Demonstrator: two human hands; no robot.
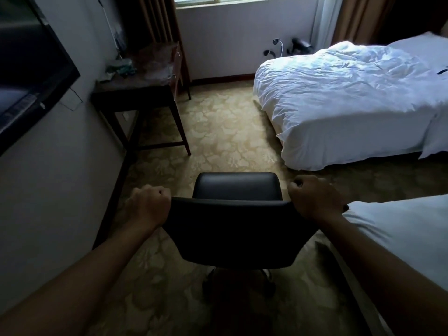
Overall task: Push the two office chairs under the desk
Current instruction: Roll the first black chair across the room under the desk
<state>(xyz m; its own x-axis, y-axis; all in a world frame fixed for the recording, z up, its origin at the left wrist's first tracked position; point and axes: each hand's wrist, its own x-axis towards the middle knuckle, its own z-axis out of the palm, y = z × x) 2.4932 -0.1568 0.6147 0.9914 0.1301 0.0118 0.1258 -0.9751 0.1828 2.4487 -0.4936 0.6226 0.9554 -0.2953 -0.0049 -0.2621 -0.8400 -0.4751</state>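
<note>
A black office chair [236, 229] stands on the carpet right in front of me, its backrest toward me and its seat pointing away. My left hand [148, 206] grips the left top corner of the backrest. My right hand [312, 197] grips the right top corner. A dark wooden desk [135, 93] stands against the left wall further ahead, with clutter on its top and open space between its legs. The chair is well short of the desk. Only one chair is in view.
A bed [351, 100] with a rumpled white duvet fills the right side. A dark screen [31, 76] hangs on the left wall. Patterned carpet [218, 132] lies between desk and bed. Curtains and a window are at the far wall.
</note>
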